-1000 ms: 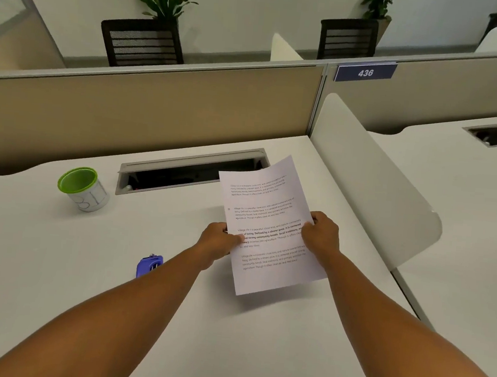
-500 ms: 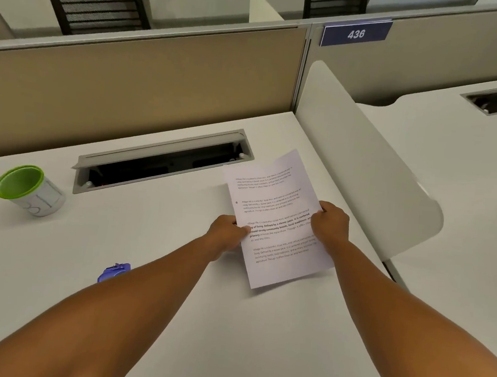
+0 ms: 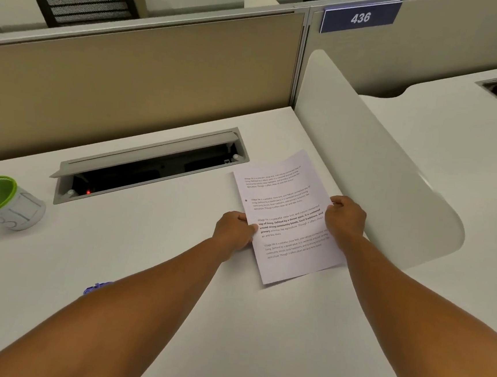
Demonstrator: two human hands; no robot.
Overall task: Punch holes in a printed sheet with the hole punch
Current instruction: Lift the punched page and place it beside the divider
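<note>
Holding the sheet point(image 3: 287, 215) right of centre, low over the bench point(image 3: 145, 254), your left hand point(image 3: 234, 232) and right hand point(image 3: 345, 218) pinch its side edges. It looks light and floppy; grip near the edge being punched. The punch point(image 3: 96, 287) peeks out lower left.

1. Both bare forearms reach forward, converging toward the middle.
2. The left hand point(image 3: 233, 232) is curled, thumb on top — pinching the left edge of the sheet point(image 3: 286, 221).
3. The right hand point(image 3: 345, 217) grips the opposite edge, knuckles up, fingers tucked under.
</note>
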